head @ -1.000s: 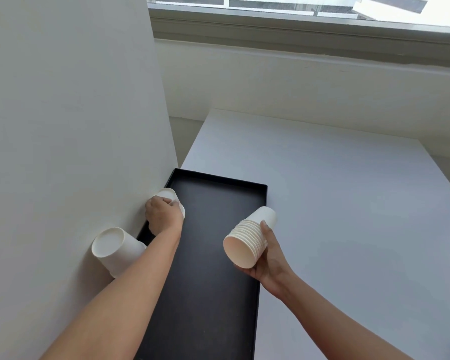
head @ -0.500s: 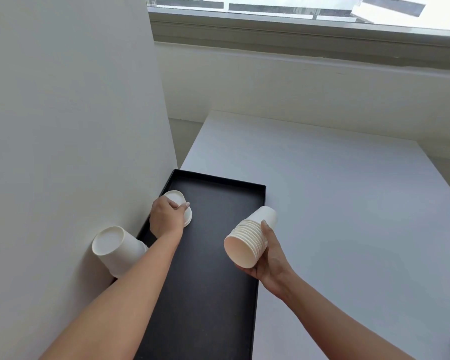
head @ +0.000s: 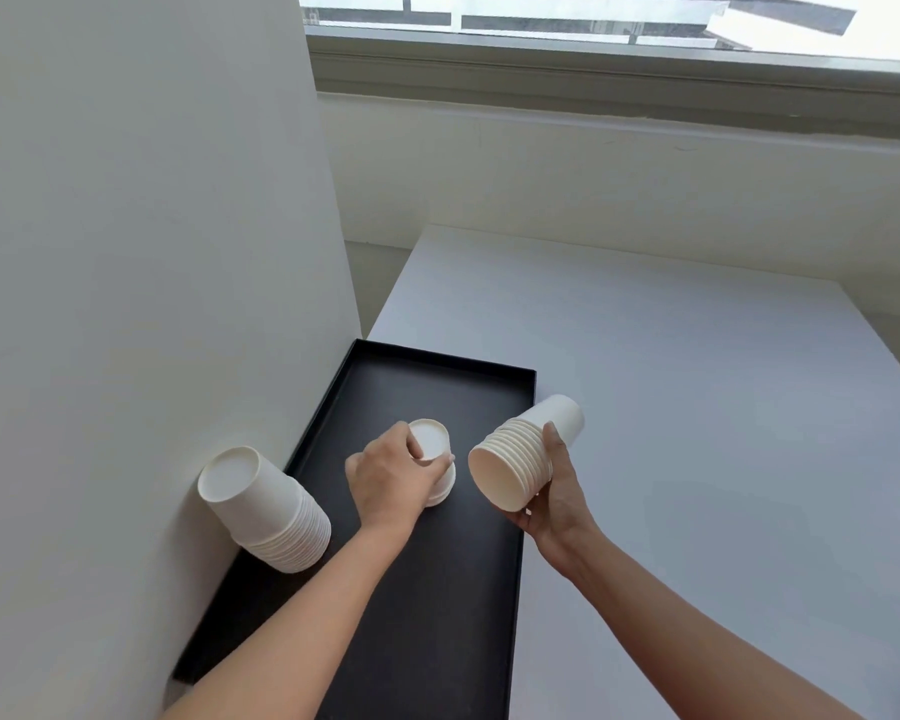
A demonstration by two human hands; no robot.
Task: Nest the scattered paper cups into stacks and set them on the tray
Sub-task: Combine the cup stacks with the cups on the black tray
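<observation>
stack [head: 268, 517] on tray [head: 427, 615] — left edge, tray on table [head: 697, 407]

Our left hand [head: 385, 475] grips an inverted white paper cup [head: 430, 443] over the black rectangular tray [head: 437, 615]; our right hand [head: 557, 498] holds a tilted nested stack of white paper cups [head: 515, 462]. A second inverted stack [head: 266, 511] touches the white wall [head: 126, 304].

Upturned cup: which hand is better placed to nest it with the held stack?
Left, probably. The left hand grips the upturned cup over the tray; the right hand is full, holding the stack beside it, mouth facing leftward.
</observation>
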